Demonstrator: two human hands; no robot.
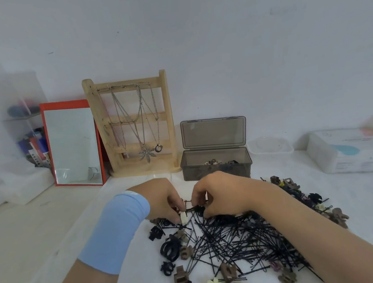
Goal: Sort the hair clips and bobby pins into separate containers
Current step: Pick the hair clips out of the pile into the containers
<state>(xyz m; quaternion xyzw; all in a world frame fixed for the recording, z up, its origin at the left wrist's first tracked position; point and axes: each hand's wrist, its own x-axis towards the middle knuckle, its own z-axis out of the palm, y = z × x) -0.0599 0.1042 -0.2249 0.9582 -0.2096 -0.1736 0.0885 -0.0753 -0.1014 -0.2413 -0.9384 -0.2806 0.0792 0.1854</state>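
Observation:
A heap of black bobby pins (236, 239) lies on the white table, ringed by small claw hair clips (171, 250) in black, brown and cream. My left hand (161, 198) pinches a cream hair clip (183, 218) at the heap's far edge. My right hand (218, 193) is beside it, fingertips closed on black bobby pins (198, 205). Behind the hands stands an open smoky-grey box (215, 170) with a few clips inside. A clear shallow container (270, 147) sits to its right.
A wooden necklace stand (133, 123) and a red-framed mirror (71, 143) lean at the back left. A clear organiser with bottles (28, 143) is at far left. A white wipes pack (353, 152) lies at the right.

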